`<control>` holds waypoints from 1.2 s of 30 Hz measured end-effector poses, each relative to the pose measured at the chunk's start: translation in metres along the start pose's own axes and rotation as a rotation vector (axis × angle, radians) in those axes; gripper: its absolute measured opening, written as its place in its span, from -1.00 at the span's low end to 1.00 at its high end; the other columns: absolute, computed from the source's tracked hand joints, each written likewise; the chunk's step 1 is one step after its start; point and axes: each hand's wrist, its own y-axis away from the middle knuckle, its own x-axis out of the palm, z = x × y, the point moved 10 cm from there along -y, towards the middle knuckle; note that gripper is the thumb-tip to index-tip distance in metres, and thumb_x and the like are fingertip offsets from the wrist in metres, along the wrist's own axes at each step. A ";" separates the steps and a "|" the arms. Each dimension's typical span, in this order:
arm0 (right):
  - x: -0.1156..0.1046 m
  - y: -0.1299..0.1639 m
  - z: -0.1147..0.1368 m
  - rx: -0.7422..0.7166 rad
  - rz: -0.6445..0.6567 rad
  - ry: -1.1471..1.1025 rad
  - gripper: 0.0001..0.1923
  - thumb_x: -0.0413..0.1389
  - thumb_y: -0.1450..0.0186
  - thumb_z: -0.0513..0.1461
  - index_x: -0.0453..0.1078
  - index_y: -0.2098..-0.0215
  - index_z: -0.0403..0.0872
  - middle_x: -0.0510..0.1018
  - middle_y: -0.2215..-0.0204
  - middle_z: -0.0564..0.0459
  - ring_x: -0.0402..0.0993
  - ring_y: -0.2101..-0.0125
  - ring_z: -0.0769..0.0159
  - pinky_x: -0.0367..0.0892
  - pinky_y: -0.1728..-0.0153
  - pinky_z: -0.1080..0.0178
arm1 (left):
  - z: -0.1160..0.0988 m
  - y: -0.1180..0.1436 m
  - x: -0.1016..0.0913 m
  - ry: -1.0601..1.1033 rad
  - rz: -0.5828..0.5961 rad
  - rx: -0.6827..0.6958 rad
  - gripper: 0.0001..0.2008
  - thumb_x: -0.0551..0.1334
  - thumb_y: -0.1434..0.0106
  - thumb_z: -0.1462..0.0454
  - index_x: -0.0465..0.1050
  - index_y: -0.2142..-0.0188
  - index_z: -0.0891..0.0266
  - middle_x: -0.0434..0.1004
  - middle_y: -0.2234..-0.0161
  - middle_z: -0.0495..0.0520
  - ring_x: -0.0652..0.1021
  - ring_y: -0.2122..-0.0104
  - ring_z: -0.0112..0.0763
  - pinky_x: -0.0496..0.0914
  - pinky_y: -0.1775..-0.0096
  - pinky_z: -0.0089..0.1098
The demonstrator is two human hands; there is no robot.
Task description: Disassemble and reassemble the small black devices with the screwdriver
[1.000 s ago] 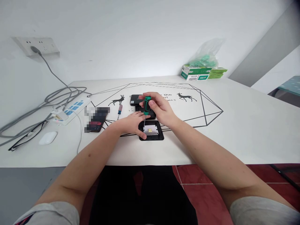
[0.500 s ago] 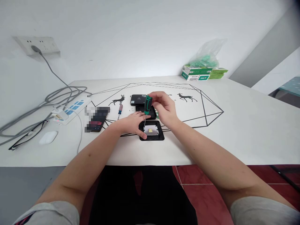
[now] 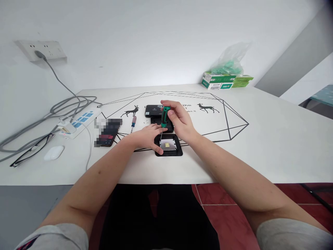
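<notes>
My right hand (image 3: 179, 121) grips a green-handled screwdriver (image 3: 163, 117) upright, its thin shaft pointing down onto the metal plate (image 3: 168, 144) inside a small black square case (image 3: 169, 151). My left hand (image 3: 147, 137) lies flat on the white table (image 3: 260, 146) and presses on the case's left edge, thumb against its near-left corner. Just behind the case lie two more black parts: a flat black lid (image 3: 153, 110) and another black piece (image 3: 155, 120), partly hidden by my right hand.
A second screwdriver (image 3: 133, 123) with a red and blue handle lies to the left, beside a dark phone (image 3: 107, 135). Further left are a white mouse (image 3: 53, 153), a power strip (image 3: 79, 121), grey cables (image 3: 52, 111) and glasses (image 3: 31, 150). Green boxes (image 3: 220, 81) stand at the back right.
My right hand's fingers shifted around the green handle, opening and closing on it while it stayed upright over the case. My left hand stayed put.
</notes>
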 end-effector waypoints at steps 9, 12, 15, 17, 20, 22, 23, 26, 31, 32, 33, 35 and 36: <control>-0.014 0.000 0.014 -0.142 -0.140 0.135 -0.78 0.03 -0.55 -0.13 0.55 0.08 0.11 0.58 0.11 -0.04 0.55 0.08 0.12 0.55 -0.01 -0.10 | -0.003 0.001 -0.002 -0.004 0.014 -0.013 0.31 0.41 -0.08 -0.44 0.05 -0.61 0.11 0.06 -0.58 0.36 0.08 -0.54 0.40 0.09 -0.45 0.17; -0.012 0.001 0.004 -0.021 -0.123 0.020 -0.84 0.10 -0.53 -0.08 0.49 0.05 0.10 0.66 0.06 0.01 0.62 0.09 0.16 0.60 0.02 -0.04 | -0.001 0.000 -0.002 -0.015 0.006 0.001 0.28 0.39 -0.10 -0.44 0.05 -0.60 0.09 0.09 -0.58 0.36 0.07 -0.54 0.38 0.09 -0.45 0.17; -0.006 0.002 -0.001 0.071 -0.109 -0.074 -0.70 0.30 -0.41 0.04 0.39 0.06 0.11 0.71 0.06 0.04 0.69 0.10 0.18 0.65 0.03 0.00 | -0.001 0.000 -0.001 -0.029 -0.002 0.027 0.27 0.40 -0.11 -0.43 0.02 -0.61 0.04 0.10 -0.58 0.31 0.07 -0.54 0.37 0.06 -0.45 0.17; -0.002 0.003 -0.004 0.119 -0.095 -0.112 -0.52 0.43 -0.28 0.06 0.31 0.06 0.13 0.71 0.04 0.07 0.72 0.11 0.17 0.68 0.05 0.00 | -0.002 0.000 -0.001 -0.033 -0.010 0.041 0.25 0.40 -0.11 -0.42 0.00 -0.61 -0.01 0.10 -0.58 0.26 0.06 -0.55 0.35 0.04 -0.46 0.16; 0.004 0.005 -0.007 0.164 -0.064 -0.149 -0.52 0.39 -0.33 0.09 0.29 0.00 0.15 0.67 -0.10 0.04 0.74 0.01 0.14 0.69 -0.04 -0.02 | -0.002 0.000 -0.002 -0.024 -0.009 0.027 0.23 0.40 -0.12 -0.41 0.06 -0.60 0.03 0.12 -0.57 0.29 0.08 -0.54 0.36 0.08 -0.45 0.15; 0.005 0.004 -0.007 0.144 -0.044 -0.142 -0.61 0.26 -0.44 0.12 0.34 -0.06 0.15 0.62 -0.20 -0.01 0.71 -0.08 0.13 0.65 -0.13 -0.05 | -0.002 0.001 -0.002 -0.013 -0.004 0.010 0.23 0.39 -0.13 -0.42 0.08 -0.59 0.09 0.15 -0.55 0.35 0.11 -0.52 0.39 0.11 -0.43 0.15; 0.004 0.004 -0.006 0.119 -0.032 -0.115 -0.63 0.21 -0.48 0.13 0.37 -0.10 0.15 0.59 -0.25 -0.03 0.68 -0.13 0.11 0.62 -0.17 -0.09 | -0.002 0.002 -0.002 -0.008 -0.001 0.004 0.23 0.39 -0.13 -0.42 0.09 -0.59 0.11 0.16 -0.54 0.36 0.12 -0.51 0.39 0.13 -0.42 0.14; -0.002 0.001 0.004 -0.009 -0.028 0.052 -0.64 0.09 -0.55 0.10 0.50 -0.15 0.17 0.53 -0.28 -0.07 0.52 -0.27 0.02 0.50 -0.28 -0.22 | -0.004 0.002 -0.002 -0.007 0.009 0.001 0.24 0.38 -0.13 -0.43 0.10 -0.58 0.12 0.17 -0.53 0.37 0.17 -0.49 0.40 0.15 -0.41 0.12; -0.011 0.000 0.016 -0.147 -0.105 0.219 -0.68 0.02 -0.59 -0.01 0.62 -0.06 0.21 0.51 0.01 -0.07 0.51 -0.10 0.06 0.47 -0.22 -0.24 | -0.003 0.001 -0.002 -0.030 0.020 -0.020 0.23 0.40 -0.13 -0.41 0.09 -0.59 0.12 0.11 -0.56 0.36 0.18 -0.48 0.39 0.15 -0.41 0.10; -0.011 0.000 0.017 -0.150 -0.111 0.216 -0.68 0.02 -0.59 -0.02 0.62 -0.04 0.20 0.52 0.04 -0.06 0.52 -0.06 0.06 0.49 -0.19 -0.22 | -0.003 0.001 -0.002 -0.033 0.018 -0.016 0.23 0.40 -0.13 -0.40 0.08 -0.59 0.10 0.11 -0.56 0.34 0.18 -0.49 0.37 0.15 -0.41 0.10; -0.011 0.000 0.018 -0.148 -0.112 0.203 -0.69 0.03 -0.59 -0.02 0.62 -0.01 0.18 0.54 0.05 -0.06 0.52 -0.06 0.06 0.50 -0.18 -0.20 | -0.003 0.001 -0.002 -0.034 0.016 -0.012 0.23 0.40 -0.13 -0.40 0.07 -0.59 0.10 0.11 -0.57 0.34 0.18 -0.49 0.37 0.15 -0.41 0.10; -0.009 0.000 0.016 -0.118 -0.109 0.150 -0.72 0.06 -0.57 0.02 0.58 0.00 0.15 0.60 0.01 -0.06 0.55 -0.07 0.06 0.52 -0.16 -0.16 | -0.002 0.001 -0.002 -0.032 0.016 -0.011 0.25 0.41 -0.12 -0.41 0.06 -0.59 0.11 0.12 -0.56 0.35 0.16 -0.50 0.38 0.14 -0.42 0.11; -0.009 0.001 0.013 -0.086 -0.110 0.115 -0.73 0.11 -0.54 0.05 0.54 0.00 0.13 0.62 -0.02 -0.06 0.57 -0.07 0.08 0.54 -0.15 -0.13 | -0.002 0.001 -0.002 -0.029 0.017 -0.014 0.26 0.41 -0.12 -0.41 0.06 -0.60 0.12 0.12 -0.56 0.37 0.15 -0.51 0.39 0.13 -0.42 0.12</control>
